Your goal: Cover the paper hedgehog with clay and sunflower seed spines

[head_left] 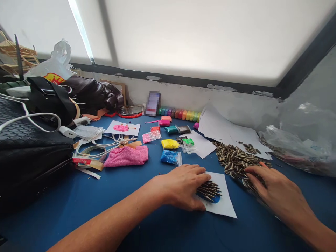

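My left hand (183,185) rests with fingers apart over a white paper sheet (225,206), steadying it. On the sheet lies a flattened blue clay shape (216,199), mostly covered by overlapping striped sunflower seeds (210,190) with their tips pointing right. Its left part is hidden under my left hand. Off to the right, my right hand (278,189) dips into a heap of sunflower seeds (231,157), thumb and fingers bent in a pinch among them. How many seeds are between the fingertips cannot be seen.
Packets of yellow clay (170,144) and blue clay (170,157) lie beyond my left hand, near a pink cloth (127,155). A card with a pink shape (121,128) lies behind. A black bag (34,157) fills the left; a clear plastic bag (304,150) sits right.
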`<state>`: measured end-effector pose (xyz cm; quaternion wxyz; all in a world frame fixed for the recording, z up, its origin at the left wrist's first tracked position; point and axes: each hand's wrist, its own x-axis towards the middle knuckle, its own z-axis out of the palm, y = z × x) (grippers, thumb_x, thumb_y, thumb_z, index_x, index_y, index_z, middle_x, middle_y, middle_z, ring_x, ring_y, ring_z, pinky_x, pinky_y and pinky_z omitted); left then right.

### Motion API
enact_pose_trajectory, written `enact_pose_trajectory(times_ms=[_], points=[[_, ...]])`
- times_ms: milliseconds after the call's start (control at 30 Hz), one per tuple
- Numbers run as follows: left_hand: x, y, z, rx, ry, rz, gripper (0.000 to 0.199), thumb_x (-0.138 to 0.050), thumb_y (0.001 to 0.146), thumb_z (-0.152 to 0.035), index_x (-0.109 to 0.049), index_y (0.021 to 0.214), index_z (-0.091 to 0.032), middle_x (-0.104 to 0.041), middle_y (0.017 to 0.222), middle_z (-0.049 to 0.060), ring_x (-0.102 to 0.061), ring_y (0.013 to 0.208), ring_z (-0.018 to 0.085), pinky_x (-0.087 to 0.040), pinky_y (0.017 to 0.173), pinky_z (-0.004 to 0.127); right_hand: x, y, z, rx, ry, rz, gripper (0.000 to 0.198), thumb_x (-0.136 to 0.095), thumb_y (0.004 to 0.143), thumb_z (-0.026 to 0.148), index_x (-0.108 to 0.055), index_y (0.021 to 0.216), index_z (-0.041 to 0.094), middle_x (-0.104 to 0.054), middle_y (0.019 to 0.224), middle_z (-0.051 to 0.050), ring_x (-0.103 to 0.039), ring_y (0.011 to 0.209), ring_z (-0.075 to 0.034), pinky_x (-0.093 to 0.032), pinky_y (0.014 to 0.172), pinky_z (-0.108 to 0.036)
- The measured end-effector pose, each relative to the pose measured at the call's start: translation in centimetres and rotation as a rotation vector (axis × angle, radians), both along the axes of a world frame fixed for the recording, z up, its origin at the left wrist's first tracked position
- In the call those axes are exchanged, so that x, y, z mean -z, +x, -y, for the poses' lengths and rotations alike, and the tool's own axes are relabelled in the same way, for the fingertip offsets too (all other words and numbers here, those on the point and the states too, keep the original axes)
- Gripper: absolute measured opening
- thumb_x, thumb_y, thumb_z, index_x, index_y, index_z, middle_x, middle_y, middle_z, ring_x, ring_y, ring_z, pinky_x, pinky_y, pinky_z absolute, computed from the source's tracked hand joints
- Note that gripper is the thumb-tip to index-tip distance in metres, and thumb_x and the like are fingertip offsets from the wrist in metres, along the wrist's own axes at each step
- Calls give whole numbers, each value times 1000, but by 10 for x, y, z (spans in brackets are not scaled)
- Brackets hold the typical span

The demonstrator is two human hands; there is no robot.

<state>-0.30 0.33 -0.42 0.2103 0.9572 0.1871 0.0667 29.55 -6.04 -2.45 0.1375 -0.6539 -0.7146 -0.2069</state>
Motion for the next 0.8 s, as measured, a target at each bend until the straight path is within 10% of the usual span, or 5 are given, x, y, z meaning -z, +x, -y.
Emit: enact_pose_trajectory(times_ms=[800], points=[[-2, 0, 1, -9, -15, -3, 61, -68, 77, -50, -56, 126, -17, -56, 135, 14, -50, 128, 33, -45, 100, 42, -5, -14, -16, -201, -176, -193, 39, -42, 96, 44, -73, 83, 23, -70, 87, -8, -64, 78, -23, -49, 72, -39]])
